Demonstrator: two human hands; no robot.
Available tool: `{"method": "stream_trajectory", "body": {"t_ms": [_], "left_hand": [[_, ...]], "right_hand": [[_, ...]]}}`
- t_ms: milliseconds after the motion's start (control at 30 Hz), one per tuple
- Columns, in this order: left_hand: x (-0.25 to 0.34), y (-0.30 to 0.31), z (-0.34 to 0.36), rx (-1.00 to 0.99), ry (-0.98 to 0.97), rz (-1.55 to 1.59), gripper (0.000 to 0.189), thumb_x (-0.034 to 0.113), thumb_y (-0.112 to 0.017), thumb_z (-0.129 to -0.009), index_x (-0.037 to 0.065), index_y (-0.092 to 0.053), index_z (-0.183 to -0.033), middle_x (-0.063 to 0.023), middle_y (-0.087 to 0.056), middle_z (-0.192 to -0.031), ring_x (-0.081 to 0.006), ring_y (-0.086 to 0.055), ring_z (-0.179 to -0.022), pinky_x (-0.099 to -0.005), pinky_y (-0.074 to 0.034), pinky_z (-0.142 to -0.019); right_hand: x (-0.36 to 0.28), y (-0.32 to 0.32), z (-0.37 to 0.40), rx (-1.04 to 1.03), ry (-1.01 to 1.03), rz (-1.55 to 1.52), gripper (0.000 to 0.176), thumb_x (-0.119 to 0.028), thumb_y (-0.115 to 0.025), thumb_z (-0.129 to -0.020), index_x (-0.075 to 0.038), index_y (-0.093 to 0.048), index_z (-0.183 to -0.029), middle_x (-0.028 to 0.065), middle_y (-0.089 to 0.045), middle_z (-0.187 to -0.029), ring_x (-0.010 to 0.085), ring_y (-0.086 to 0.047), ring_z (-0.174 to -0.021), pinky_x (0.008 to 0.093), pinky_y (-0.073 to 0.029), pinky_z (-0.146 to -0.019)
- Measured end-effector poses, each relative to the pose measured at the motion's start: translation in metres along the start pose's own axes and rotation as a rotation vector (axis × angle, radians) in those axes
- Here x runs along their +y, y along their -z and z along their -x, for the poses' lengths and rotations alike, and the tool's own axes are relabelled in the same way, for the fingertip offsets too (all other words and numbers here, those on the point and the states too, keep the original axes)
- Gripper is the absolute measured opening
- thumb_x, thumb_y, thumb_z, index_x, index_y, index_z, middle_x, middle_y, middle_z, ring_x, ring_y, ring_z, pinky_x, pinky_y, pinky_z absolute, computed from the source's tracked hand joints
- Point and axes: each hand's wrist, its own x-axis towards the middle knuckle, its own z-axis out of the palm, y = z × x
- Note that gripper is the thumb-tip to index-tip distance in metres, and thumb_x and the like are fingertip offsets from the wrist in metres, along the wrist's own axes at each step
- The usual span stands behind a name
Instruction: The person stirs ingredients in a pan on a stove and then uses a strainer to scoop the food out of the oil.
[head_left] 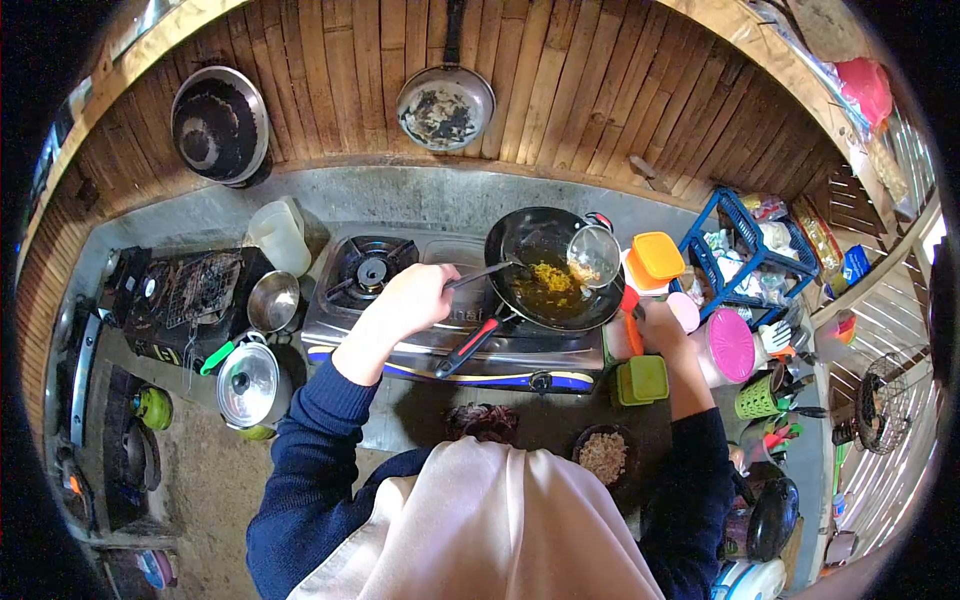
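Note:
A black wok [520, 228] sits on the right burner, with yellow food bits [552, 278] in liquid inside. My left hand [420, 295] is closed around a thin dark cooking utensil [485, 273], whose tip reaches into the wok; its head cannot be made out. Above the wok's right side hangs a round strainer [594, 250] with some pale brownish bits in it. My right hand [664, 325] is closed on the strainer's orange-red handle [633, 328]. Toward my left hand points the wok's black and red handle [468, 347].
The gas stove [440, 345] has a bare left burner [371, 271]. Right of it stand an orange container [656, 258], a green container [642, 381], a pink-lidded tub [731, 345] and a blue rack [715, 225]. A lidded pot [248, 385] is at left; a bowl of crumbly food [603, 456] is near me.

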Motion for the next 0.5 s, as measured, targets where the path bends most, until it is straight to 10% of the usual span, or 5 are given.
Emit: {"method": "stream_trajectory", "body": {"t_ms": [167,333,500], "left_hand": [[-0.006,-0.004,-0.002,0.024,-0.038,-0.008,0.024,0.010,-0.054,-0.073,0.002,-0.065,-0.093,-0.0213,-0.064,-0.079,-0.0370,-0.062,-0.079,-0.0438,-0.049,-0.075],[-0.009,-0.004,-0.002,-0.012,-0.010,-0.035,0.026,0.010,-0.055,-0.074,0.000,-0.064,-0.096,-0.0219,-0.064,-0.084,-0.0370,-0.062,-0.082,-0.0428,-0.049,-0.077],[-0.009,0.000,-0.001,-0.037,-0.008,-0.035,0.028,0.010,-0.057,-0.075,-0.002,-0.063,-0.099,-0.0227,-0.064,-0.088,-0.0370,-0.061,-0.086,-0.0416,-0.048,-0.078]], "right_hand": [[-0.011,0.002,0.015,-0.028,0.126,-0.097,0.019,-0.016,-0.059,-0.081,0.000,-0.061,-0.090,0.0197,-0.061,-0.068,0.0348,-0.060,-0.059,0.0404,-0.046,-0.053],[-0.047,0.011,0.019,-0.419,-0.177,-0.418,0.018,-0.017,-0.062,-0.082,-0.005,-0.060,-0.096,0.0025,-0.055,-0.058,0.0083,-0.050,-0.044,0.0250,-0.038,-0.039],[-0.049,0.000,0.008,-0.529,-0.196,-0.608,0.016,-0.017,-0.061,-0.084,-0.004,-0.060,-0.093,0.0026,-0.053,-0.055,0.0090,-0.048,-0.041,0.0253,-0.037,-0.039]]}}
